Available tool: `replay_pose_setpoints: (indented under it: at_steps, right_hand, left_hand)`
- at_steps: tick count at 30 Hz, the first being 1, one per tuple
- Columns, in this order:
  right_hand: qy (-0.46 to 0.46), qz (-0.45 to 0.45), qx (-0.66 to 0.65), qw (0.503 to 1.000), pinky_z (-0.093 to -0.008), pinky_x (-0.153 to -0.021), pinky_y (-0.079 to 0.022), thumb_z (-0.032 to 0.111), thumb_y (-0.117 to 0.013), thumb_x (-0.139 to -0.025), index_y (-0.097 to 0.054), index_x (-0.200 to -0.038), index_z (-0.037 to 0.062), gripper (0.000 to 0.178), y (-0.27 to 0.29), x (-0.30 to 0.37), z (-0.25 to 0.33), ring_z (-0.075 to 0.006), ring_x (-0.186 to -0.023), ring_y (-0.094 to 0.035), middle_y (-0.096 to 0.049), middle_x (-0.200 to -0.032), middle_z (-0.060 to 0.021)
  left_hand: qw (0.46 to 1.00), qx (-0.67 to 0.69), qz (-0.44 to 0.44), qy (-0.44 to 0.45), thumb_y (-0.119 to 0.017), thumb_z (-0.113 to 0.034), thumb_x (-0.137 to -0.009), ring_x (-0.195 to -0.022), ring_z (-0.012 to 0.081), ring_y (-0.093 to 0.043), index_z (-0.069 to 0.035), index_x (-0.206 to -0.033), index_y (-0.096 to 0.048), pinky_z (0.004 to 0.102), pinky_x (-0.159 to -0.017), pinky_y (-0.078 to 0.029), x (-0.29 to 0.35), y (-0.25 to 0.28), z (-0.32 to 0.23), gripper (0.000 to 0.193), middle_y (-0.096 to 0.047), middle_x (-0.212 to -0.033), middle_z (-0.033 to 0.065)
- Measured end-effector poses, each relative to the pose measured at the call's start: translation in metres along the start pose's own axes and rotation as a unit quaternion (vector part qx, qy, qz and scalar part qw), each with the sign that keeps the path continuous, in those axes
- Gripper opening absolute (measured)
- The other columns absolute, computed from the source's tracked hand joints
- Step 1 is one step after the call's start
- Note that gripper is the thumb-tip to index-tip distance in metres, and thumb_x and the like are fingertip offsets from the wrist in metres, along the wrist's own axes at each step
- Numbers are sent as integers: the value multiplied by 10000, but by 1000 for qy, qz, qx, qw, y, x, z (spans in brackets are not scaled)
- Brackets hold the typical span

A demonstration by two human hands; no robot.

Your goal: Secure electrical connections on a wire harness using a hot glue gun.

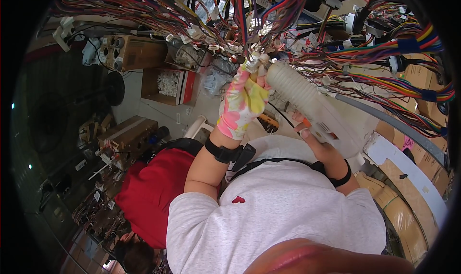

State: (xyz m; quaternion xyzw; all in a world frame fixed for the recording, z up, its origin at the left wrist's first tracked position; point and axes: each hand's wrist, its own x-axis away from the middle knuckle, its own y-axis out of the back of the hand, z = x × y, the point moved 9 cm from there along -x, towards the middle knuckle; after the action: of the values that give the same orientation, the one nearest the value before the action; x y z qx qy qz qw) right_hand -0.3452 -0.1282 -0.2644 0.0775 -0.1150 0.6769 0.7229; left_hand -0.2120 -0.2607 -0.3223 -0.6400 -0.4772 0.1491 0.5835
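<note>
My left hand (249, 89), in a pink, yellow and white patterned glove with bare fingertips, is raised to a cluster of small white wire connectors (253, 57). Its fingers are closed around part of that cluster; exactly which piece they grip is hard to see. Lower and to the right, my bare right hand (314, 142) has its fingers bent together at the end of a thin dark wire (282, 114). Something small and orange (303, 125) shows at these fingers. A translucent ribbed plastic container (300, 91) stands right beside them and covers part of the hand.
Bundles of coloured wires (384, 81) hang across the top and right. At left are a cardboard box (137, 53), a red-edged box (185, 87) of white parts and a black fan (114, 88). A person in red (153, 197) is close at my left. Cartons (418, 79) stand at right.
</note>
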Motion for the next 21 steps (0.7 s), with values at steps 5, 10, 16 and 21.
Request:
replay_pose_setpoints:
  at_steps: [5,10,16,21]
  right_hand:
    - [10,-15,8,1000,-339,-801,-519,89,-577,-888,-541,-1181,19,304,1,-1,3,-222,-1059,-553,-571,-1123,-128]
    - [26,-10,71,997,-346,-804,-523,91,-587,-884,-553,-1170,14,299,2,-3,5,-228,-1036,-566,-581,-1119,-138]
    - [58,-12,145,988,-347,-806,-523,100,-596,-883,-549,-1184,11,317,7,3,-2,-232,-1031,-573,-584,-1135,-147]
    - [47,-5,98,994,-346,-796,-528,96,-601,-880,-547,-1187,8,324,5,-1,7,-231,-1022,-581,-589,-1128,-146]
  left_hand:
    - [998,-3,-54,26,-629,-445,-865,-837,212,-648,-147,-1249,-542,346,-551,-514,3,7,5,494,-635,-1079,42]
    - [996,-7,-80,39,-645,-481,-844,-737,186,-634,-159,-1190,-563,335,-531,-502,4,14,6,480,-644,-938,18]
    - [998,-18,-57,9,-621,-474,-867,-811,217,-655,-140,-1241,-546,352,-548,-528,3,-2,1,507,-649,-1074,53]
    - [996,14,38,83,-614,-431,-885,-952,236,-642,-102,-1276,-525,371,-687,-552,2,8,7,519,-606,-1205,83]
